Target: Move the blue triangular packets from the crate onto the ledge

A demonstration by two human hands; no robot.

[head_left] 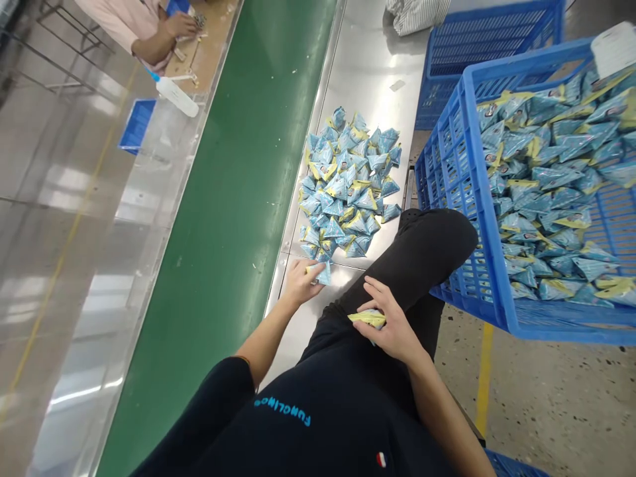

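A heap of small blue and yellow triangular packets (pixel 348 182) lies on the steel table (pixel 368 73) beside the green conveyor belt (pixel 233 179). My left hand (pixel 301 281) rests at the near edge of the heap, its fingers closed on one blue packet (pixel 320 271). On my thigh, my right hand (pixel 390 321) grips another packet (pixel 368 318) with a yellow edge showing. My raised knee in black trousers (pixel 437 242) sits between the heap and a crate.
A blue plastic crate (pixel 454 192) full of the same packets stands at the right, with a second blue crate (pixel 491 33) behind it. Across the belt another person's hand (pixel 181 25) works at a wooden board; a white bottle (pixel 176 96) lies nearby.
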